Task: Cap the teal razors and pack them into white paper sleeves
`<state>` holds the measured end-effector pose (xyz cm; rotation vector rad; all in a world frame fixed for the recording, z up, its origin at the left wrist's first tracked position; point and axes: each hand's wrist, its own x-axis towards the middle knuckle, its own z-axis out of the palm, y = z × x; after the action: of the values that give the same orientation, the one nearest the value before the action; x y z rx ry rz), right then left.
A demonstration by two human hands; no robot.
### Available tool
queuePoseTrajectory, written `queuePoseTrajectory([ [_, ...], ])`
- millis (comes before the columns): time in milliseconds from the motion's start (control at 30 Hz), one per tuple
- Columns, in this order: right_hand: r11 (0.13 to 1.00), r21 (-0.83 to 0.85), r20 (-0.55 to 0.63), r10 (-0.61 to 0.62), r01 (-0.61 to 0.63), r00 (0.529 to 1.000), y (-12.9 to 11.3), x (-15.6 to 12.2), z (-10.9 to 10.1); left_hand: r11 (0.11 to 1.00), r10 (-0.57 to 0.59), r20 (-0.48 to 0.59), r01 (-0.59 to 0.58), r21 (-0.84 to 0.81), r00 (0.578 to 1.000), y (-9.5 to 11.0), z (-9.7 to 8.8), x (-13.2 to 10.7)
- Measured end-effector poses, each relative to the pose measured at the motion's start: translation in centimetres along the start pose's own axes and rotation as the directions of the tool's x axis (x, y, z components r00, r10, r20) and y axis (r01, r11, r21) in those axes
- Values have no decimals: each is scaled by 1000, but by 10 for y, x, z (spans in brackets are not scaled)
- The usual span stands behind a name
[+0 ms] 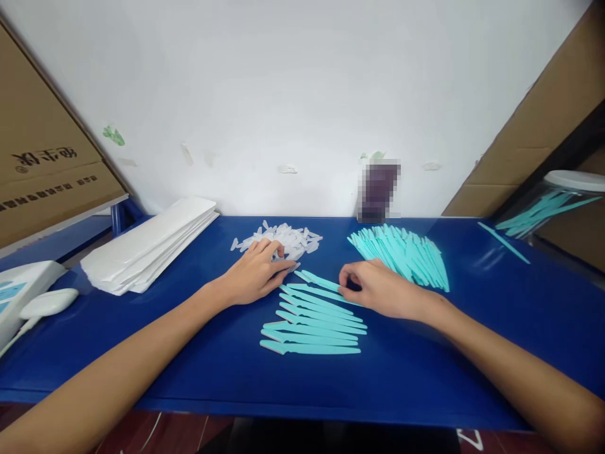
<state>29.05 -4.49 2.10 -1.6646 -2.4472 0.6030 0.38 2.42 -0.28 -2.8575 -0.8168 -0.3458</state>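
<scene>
Razors (321, 349) lie in a loose row at the middle of the blue table (189, 378), blade ends to the left and handles to the right, likely so that every handle faces the same hand. They lie roughly level, with narrow gaps between most of them, which probably leaves each one easy to pick out, though a few touch or cross near the blade end. At the far end of the row, the right hand (385, 287) pinches the handle of a razor (321, 280) between thumb and forefinger; holding it there seems to keep the fingers off the blade. The left hand (255, 271) bends over the near edge of a heap of clear pieces (295, 236), fingers curled and thumb close to them; whether it grips one I cannot tell. That heap sits behind the left hand and a heap of razors (401, 255) behind the right, so each hand presumably has its own supply within short reach. A jar (553, 205) with more razors stands at the right, one loose razor (503, 242) beside it, and a white stack (151, 243) lies at the left, both apparently set aside to leave the middle for handling.
</scene>
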Motion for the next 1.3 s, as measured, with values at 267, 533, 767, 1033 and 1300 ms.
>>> queuePoseTrajectory([
  [267, 993, -114, -7, 35, -36, 999, 1, -1, 1, 979, -137, 13, 137, -153, 991, 5, 10, 4],
  [533, 984, -157, -168, -108, 81, 980, 18, 4, 14, 950, -139, 63, 151, -273, 988, 1, 13, 4],
  [767, 993, -73, -69, -102, 97, 992, 29, 1, 9, 934, -66, -3, 60, -352, 998, 2, 13, 3],
  [1033, 980, -177, 92, -80, 95, 993, 26, -4, 2, 889, -102, -51, 68, -453, 993, -1, 17, 5],
  [1300, 921, -311, -139, -288, 234, 947, 30, 4, 9, 867, -243, 0, 217, -449, 970, -3, 9, 5],
])
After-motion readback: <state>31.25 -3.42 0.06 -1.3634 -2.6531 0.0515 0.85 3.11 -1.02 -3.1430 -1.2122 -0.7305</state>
